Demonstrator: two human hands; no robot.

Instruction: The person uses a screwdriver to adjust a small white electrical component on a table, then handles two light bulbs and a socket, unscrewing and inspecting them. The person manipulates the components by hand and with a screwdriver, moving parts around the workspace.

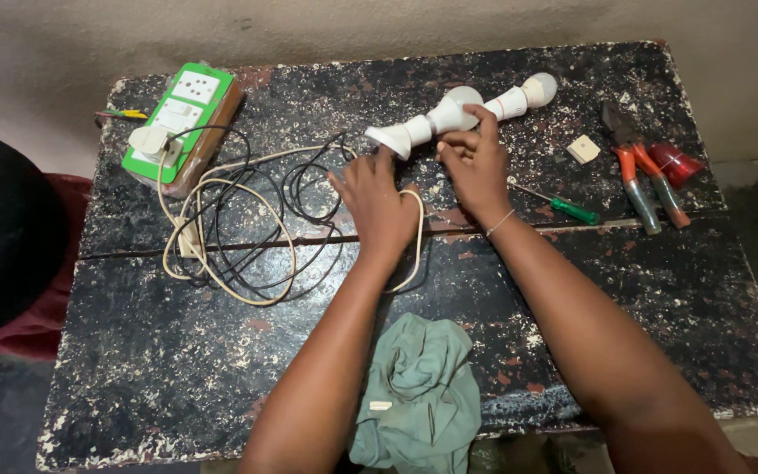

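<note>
Two white bulbs lie at the far middle of the black, paint-worn table (625, 290): the nearer bulb (436, 118) and behind it a second bulb (519, 96). My right hand (475, 162) rests against the nearer bulb, index finger on its body. Just left of it, my left hand (375, 202) has its fingertips at the bulb's wide base, with a cream cable (221, 189) looping under the wrist. Whether either hand truly grips anything is unclear.
A green and white socket board (182, 123) with a plug sits at far left, with black and cream wires (300, 189) coiled beside it. A green-handled screwdriver (563, 206), orange-handled pliers (638, 171), a red piece (677, 162), a small cream square (583, 149) and a green cloth (418, 395) lie around.
</note>
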